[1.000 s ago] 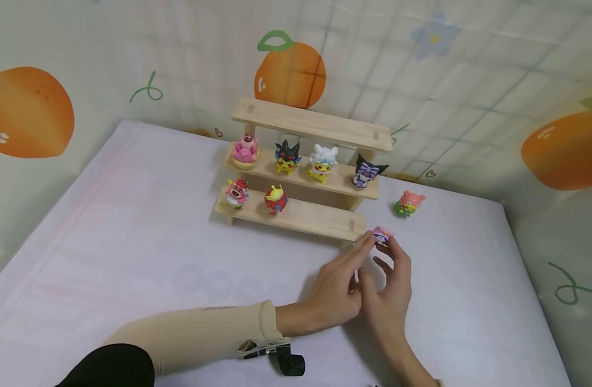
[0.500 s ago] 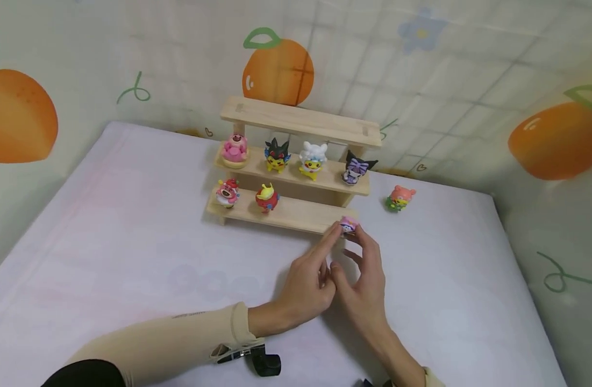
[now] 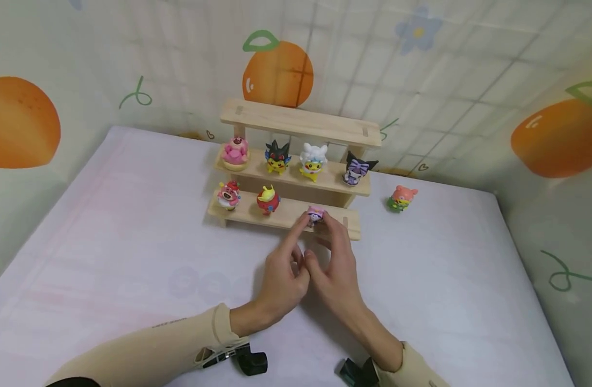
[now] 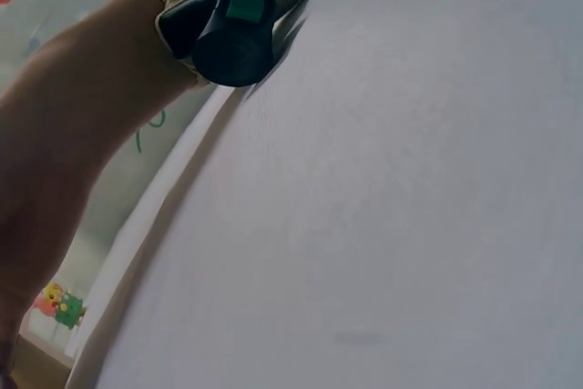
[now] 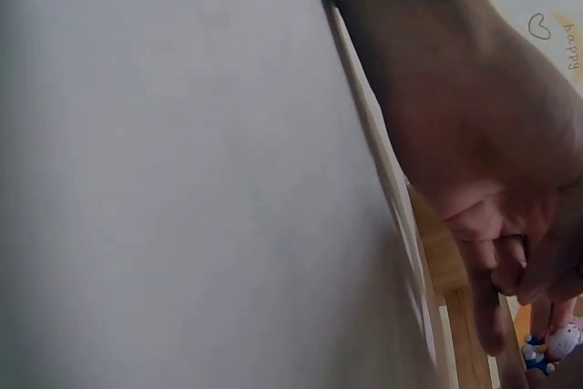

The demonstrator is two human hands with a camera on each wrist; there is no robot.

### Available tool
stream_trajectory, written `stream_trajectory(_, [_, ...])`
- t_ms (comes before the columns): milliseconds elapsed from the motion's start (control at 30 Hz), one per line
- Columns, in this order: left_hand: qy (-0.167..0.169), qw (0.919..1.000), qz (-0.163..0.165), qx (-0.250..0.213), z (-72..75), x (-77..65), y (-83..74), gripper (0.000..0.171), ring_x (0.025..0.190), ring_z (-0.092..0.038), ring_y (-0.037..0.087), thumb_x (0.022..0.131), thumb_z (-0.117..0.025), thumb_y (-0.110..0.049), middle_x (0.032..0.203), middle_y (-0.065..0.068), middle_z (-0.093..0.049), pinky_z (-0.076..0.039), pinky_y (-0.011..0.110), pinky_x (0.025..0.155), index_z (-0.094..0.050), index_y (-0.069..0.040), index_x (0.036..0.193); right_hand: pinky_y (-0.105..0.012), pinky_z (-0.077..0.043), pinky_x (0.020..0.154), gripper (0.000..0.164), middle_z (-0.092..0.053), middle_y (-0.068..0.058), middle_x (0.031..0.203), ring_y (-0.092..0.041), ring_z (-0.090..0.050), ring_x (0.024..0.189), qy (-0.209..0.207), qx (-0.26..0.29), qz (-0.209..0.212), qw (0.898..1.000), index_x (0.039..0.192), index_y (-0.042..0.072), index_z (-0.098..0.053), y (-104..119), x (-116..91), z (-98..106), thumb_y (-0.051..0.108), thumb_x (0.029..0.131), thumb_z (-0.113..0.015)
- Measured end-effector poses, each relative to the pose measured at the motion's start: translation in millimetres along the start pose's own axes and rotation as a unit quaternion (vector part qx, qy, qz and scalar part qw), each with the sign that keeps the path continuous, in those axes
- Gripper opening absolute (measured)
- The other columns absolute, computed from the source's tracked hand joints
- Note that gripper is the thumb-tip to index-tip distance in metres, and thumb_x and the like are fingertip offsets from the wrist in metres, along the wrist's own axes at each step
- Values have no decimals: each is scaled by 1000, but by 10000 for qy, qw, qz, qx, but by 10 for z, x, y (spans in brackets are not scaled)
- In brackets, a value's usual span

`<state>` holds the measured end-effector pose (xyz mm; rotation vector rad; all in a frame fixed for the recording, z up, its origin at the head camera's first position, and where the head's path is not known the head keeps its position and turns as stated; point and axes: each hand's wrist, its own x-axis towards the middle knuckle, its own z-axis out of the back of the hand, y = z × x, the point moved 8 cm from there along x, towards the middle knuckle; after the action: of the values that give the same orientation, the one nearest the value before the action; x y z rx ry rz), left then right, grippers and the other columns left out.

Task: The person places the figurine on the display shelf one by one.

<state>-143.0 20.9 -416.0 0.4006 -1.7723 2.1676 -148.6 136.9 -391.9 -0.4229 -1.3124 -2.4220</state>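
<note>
A small figurine with a pink top and pale face [image 3: 316, 214] is held between the index fingertips of my left hand [image 3: 282, 275] and right hand [image 3: 336, 271]. It overlaps the right half of the bottom step of a wooden display stand [image 3: 291, 214]; its base is mostly hidden by the fingers. The two thumbs meet below it. To its left on that step stand a red figurine with a yellow top [image 3: 268, 200] and a pink bear figurine [image 3: 229, 195]. In the right wrist view, the held figurine [image 5: 567, 342] peeks out beside the fingers.
The middle step carries a pink bear [image 3: 235, 153], a black-hooded yellow figurine [image 3: 277, 157], a white-hooded one [image 3: 313, 161] and a black-eared one with a purple bow [image 3: 357, 169]. A pink-and-green figurine [image 3: 402, 198] stands on the white table [image 3: 446, 279] right of the stand.
Both hands have moved left together with the pink-topped figurine, from beside the stand's right end to over its bottom step. The other figurines stay in place.
</note>
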Motion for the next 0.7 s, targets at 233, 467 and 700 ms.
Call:
stream_trajectory(233, [-271, 9992, 198, 199, 112, 23, 25, 80, 69, -51, 12, 85, -62, 12, 155, 1, -57, -42, 21, 54, -47, -14, 159, -50, -55, 107, 75, -51, -15, 150, -31, -58, 132, 95, 75, 27, 9999, 159, 4, -38, 39, 80, -119, -6, 90, -64])
stream_trajectory(467, [-338, 9985, 342, 243, 163, 29, 55, 78, 72, -53, 13, 87, -63, 11, 162, -4, -49, -43, 22, 56, -47, -16, 158, -48, -55, 108, 77, -53, -15, 147, -29, -59, 132, 118, 26, -36, 9999, 161, 5, -38, 58, 112, -154, -5, 90, -66])
stream_trajectory(700, [-313, 9985, 348, 271, 148, 10, 65, 70, 73, -53, 16, 87, -63, 9, 166, -4, -44, -43, 23, 57, -50, -12, 152, -48, -55, 107, 76, -55, -13, 148, -29, -60, 132, 60, 93, -110, 9999, 160, 6, -39, 37, 97, -139, -5, 90, -67])
